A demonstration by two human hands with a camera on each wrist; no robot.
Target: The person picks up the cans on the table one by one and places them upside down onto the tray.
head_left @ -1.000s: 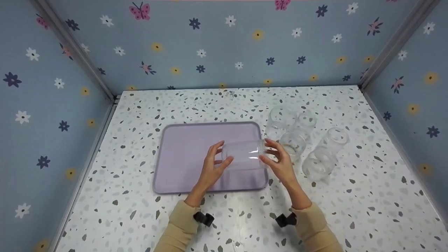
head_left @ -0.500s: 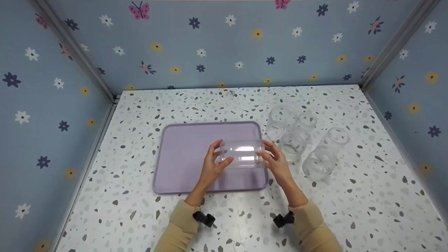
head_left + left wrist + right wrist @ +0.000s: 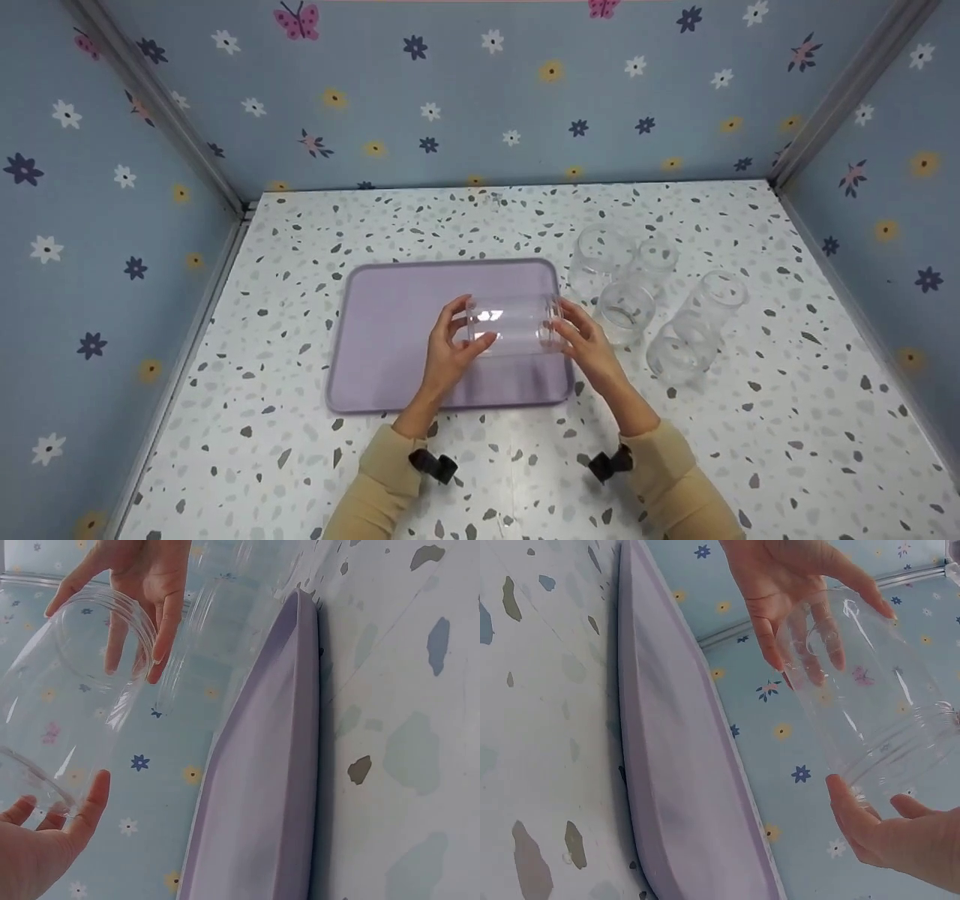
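Observation:
A clear, lidless jar (image 3: 514,330) lies on its side in the air above the purple tray (image 3: 390,300), held between two hands. My left hand (image 3: 448,352) grips its closed base end, thumb on the near side. At the ringed mouth end, my right hand (image 3: 589,346) holds the rim with thumb and fingers. In the left wrist view the jar (image 3: 82,682) shows its threaded neck near the right hand (image 3: 146,585). The right wrist view has the left hand (image 3: 787,592) behind the see-through base.
To the right of the tray, several clear jars stand on the speckled table (image 3: 772,442), among them a tall jar (image 3: 600,259), a short jar (image 3: 626,311) and a front jar (image 3: 681,351). Flower-patterned walls (image 3: 480,90) enclose the back and sides.
The jar and both hands have shifted slightly left and away from the body. The jar has turned a little, its reflections moving. The right hand has stayed at the mouth end.

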